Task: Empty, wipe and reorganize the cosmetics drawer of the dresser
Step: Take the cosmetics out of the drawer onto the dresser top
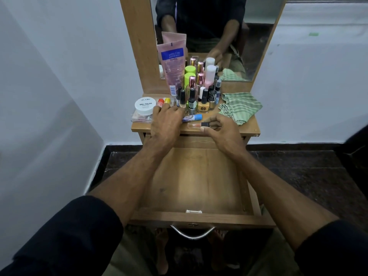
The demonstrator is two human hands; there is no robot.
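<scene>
Drawer (196, 176) is sitting pulled out, showing bare wood inside. Right hand (221, 128) is pinching a small black-capped bottle (199, 125) on the dresser top (249, 126); left hand (165, 120) is resting flat, fingers relaxed, beside the nail polish bottles (196, 100).

The white jar (143, 105) at the left of the desk (247, 128) carries the brand "zudio" at the top of its lid, with "NAIL POLISH" in bold capitals beneath; the smaller lines under that are too fine to read. The pink tube (172, 66) leaning against the mirror frame has a blue label panel with pale lettering that is too blurred to make out, and a barcode near its lower end. The yellow bottle (203, 107) bears a dark hexagonal logo on its front, without readable letters.
</scene>
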